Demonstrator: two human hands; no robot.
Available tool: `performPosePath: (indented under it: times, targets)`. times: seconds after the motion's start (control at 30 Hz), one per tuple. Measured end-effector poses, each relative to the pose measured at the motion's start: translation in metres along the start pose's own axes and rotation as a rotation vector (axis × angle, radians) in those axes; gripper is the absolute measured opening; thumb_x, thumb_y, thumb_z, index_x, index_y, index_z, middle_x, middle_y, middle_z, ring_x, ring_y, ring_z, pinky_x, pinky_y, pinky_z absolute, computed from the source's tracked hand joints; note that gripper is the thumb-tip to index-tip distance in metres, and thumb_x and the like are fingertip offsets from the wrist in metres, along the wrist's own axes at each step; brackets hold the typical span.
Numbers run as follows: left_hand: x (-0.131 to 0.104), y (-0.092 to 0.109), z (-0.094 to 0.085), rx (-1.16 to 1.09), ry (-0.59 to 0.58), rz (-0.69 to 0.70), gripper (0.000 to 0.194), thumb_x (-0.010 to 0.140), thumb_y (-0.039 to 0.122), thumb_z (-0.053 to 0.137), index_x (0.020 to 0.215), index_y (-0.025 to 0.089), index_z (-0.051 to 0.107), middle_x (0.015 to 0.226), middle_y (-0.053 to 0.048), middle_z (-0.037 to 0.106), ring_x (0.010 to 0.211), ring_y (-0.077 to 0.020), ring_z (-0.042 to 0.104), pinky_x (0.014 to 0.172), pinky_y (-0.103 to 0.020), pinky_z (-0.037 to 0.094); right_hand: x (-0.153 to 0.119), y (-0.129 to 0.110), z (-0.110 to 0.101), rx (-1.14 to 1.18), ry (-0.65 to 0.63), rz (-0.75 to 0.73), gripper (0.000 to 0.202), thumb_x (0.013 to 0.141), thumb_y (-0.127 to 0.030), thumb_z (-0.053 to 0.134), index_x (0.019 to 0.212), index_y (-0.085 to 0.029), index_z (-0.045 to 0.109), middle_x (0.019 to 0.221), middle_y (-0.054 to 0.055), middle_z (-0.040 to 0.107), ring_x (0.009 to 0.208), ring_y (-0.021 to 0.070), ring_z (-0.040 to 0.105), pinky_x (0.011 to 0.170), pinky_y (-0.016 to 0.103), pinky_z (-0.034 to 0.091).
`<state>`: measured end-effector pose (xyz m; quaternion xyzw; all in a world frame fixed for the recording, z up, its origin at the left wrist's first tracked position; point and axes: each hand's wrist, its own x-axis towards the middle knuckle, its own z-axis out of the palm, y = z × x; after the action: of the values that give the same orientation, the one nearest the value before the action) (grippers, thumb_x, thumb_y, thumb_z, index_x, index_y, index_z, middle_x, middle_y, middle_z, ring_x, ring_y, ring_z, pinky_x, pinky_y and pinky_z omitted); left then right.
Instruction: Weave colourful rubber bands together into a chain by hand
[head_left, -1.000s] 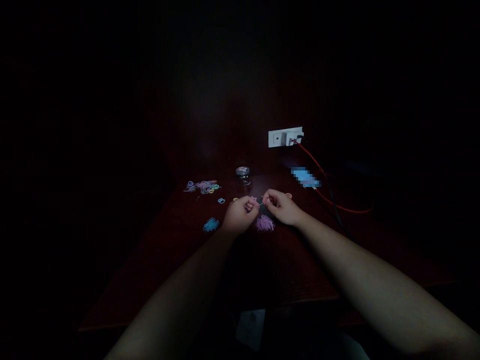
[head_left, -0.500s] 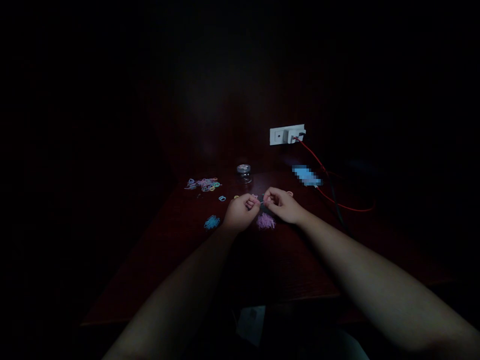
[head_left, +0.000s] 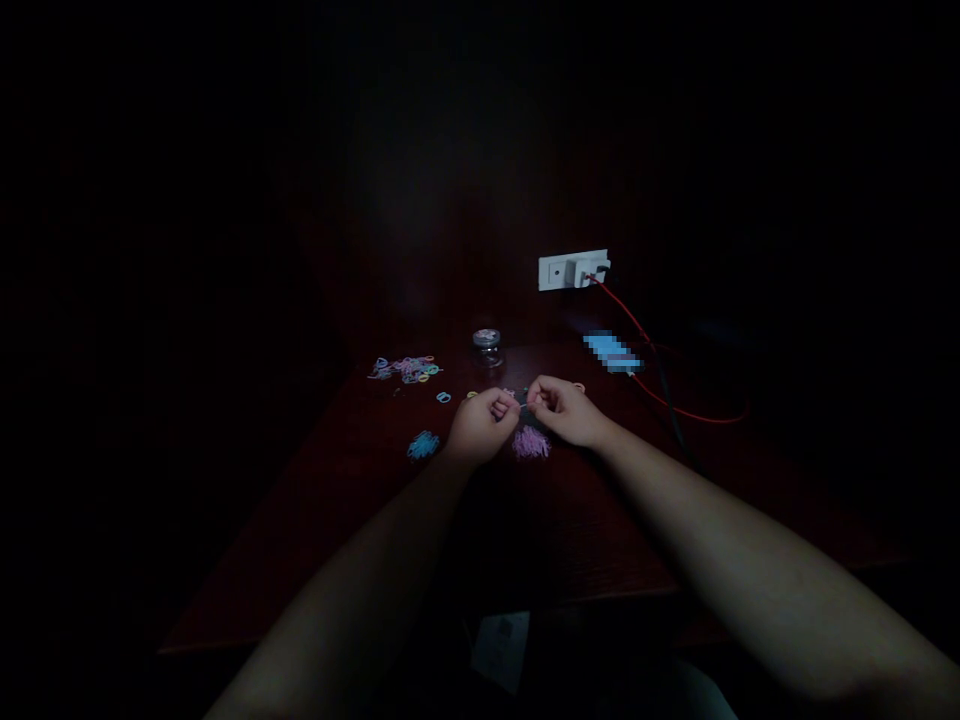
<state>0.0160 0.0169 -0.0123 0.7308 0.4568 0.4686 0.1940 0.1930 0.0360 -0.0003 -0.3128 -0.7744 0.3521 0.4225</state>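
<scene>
Over the dark red table, my left hand (head_left: 484,425) and my right hand (head_left: 566,410) pinch a thin, pale rubber band (head_left: 523,405) stretched between their fingertips. Both hands are closed, fingers curled in. Just below the fingertips lies a heap of purple rubber bands (head_left: 532,442). Left of my left hand is a smaller pile of blue rubber bands (head_left: 424,445). A loose light-blue band (head_left: 444,398) and a yellow band (head_left: 472,395) lie behind it. Part of a pinkish band (head_left: 579,388) shows behind my right hand. My fingers hide what lies directly behind them.
A mixed heap of coloured bands (head_left: 409,369) lies at the back left. A clear lidded jar (head_left: 487,348) stands at the back. At the right are a blurred phone (head_left: 613,351), a red cable (head_left: 701,416) and a wall socket (head_left: 556,272) with a plugged-in charger.
Almost nothing differs. Both hands keep their pinch at the same spot, and the view has shifted very slightly.
</scene>
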Motion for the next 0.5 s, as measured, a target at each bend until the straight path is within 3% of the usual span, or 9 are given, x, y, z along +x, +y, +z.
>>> performPosePath:
  times: [0.27, 0.5]
  targets:
    - [0.0005, 0.002, -0.0007, 0.002, 0.001, -0.004, 0.01, 0.077, 0.023, 0.058, 0.075, 0.015, 0.064, 0.067, -0.001, 0.064, 0.06, -0.0103, 0.056, 0.056, -0.02, 0.045, 0.0011, 0.0043, -0.0035, 0.015, 0.049, -0.02, 0.007, 0.074, -0.02, 0.056, 0.075, -0.016, 0.05, 0.062, -0.005, 0.044, 0.054, 0.0077, 0.038, 0.05, 0.021, 0.029]
    - [-0.0005, 0.009, -0.002, 0.011, -0.004, -0.024, 0.008, 0.076, 0.021, 0.059, 0.074, 0.015, 0.064, 0.067, -0.001, 0.064, 0.061, -0.0108, 0.057, 0.057, -0.021, 0.045, 0.0002, 0.0004, 0.0, 0.026, -0.009, 0.0, 0.01, 0.075, -0.023, 0.057, 0.077, -0.016, 0.051, 0.06, -0.006, 0.042, 0.052, 0.0071, 0.035, 0.049, 0.021, 0.027]
